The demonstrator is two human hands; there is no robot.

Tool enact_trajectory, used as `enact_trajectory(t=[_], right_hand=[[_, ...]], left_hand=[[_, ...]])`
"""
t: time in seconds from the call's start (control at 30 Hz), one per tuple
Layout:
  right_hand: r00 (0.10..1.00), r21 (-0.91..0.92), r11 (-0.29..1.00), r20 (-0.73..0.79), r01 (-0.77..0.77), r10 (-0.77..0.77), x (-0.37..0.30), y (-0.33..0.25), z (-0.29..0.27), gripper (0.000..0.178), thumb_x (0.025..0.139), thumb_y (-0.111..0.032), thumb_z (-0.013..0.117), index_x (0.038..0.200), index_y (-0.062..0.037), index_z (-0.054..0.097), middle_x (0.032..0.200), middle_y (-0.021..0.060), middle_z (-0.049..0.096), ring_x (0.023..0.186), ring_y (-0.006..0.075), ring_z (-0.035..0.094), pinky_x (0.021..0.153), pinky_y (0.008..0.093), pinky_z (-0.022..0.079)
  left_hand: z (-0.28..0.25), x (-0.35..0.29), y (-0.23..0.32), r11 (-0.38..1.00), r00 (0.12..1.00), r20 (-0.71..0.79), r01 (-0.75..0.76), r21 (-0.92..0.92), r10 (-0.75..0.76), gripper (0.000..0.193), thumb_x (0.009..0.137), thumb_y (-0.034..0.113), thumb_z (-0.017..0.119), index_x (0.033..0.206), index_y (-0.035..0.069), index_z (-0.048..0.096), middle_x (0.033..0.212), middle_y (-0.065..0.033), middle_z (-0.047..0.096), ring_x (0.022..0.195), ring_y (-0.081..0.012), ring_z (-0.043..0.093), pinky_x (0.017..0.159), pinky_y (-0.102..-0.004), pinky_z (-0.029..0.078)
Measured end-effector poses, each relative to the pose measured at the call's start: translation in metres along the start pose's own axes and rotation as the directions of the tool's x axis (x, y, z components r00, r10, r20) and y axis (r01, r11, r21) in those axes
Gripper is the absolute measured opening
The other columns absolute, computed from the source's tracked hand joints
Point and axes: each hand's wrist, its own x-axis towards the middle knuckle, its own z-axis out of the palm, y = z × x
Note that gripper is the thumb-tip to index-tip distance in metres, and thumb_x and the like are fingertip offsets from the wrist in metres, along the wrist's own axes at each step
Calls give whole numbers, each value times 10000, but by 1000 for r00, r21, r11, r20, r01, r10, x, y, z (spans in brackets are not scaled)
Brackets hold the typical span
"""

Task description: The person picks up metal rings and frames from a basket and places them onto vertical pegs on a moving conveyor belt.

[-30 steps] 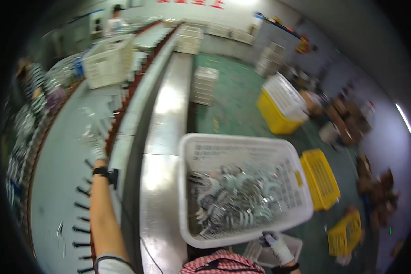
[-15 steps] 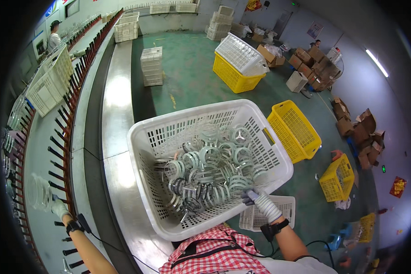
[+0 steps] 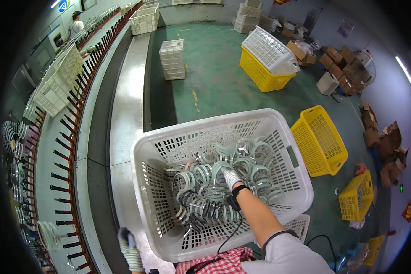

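Observation:
A large white plastic basket [image 3: 144, 182] in front of me holds a jumbled pile of ring-shaped parts [image 3: 214, 194], some clear or pale green, some dark or metallic. My right hand [image 3: 228, 176], in a striped glove, reaches down among the rings. One pale green ring [image 3: 220, 165] lies against its fingers, whose tips are hidden, so I cannot tell their grip. Left of the basket, my left hand [image 3: 130, 251], gloved with dark fingertips, is over the metal ledge, fingers stretched out and holding nothing. A bundle of clear rings [image 3: 49, 235] hangs on a rod of the rack line at the left.
A line of dark rods [image 3: 61, 177] curves along the left, beside the steel ledge [image 3: 127, 100]. White crates [image 3: 172, 59] and yellow baskets [image 3: 322, 141] stand on the green floor. Cardboard boxes [image 3: 347, 64] are piled by the right wall. Another person [image 3: 76, 26] stands far left.
My left hand has let go of the clear rings at the rod and come back right over the ledge. My right hand has moved from the basket's near rim into the pile. The view has shifted.

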Motion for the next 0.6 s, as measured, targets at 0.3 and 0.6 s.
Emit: enact_trajectory(t=[0.3,0.6], right_hand=[[904,-231,903,-146,363,-401,25,-1,-4,313,817,-228,545,1001,18,604,932,123,652,831,277,607,762,371,450],[732,-681,320,484,659,-479,-178,-81,-55,257,807,-253,526,825,-15,620,731,167,615,672,286,600,650,368,471]], left_hand=[[112,-20,39,998,931,363,26,62,-47,309,867,77,497,1160,-21,482,1059,-128,572,949,-186,544,849,-293,427],[237,11,47,844,740,640,-466,267,207,692,718,111,636,1307,15,286,1332,-225,317,1227,-353,346,1017,-387,305]])
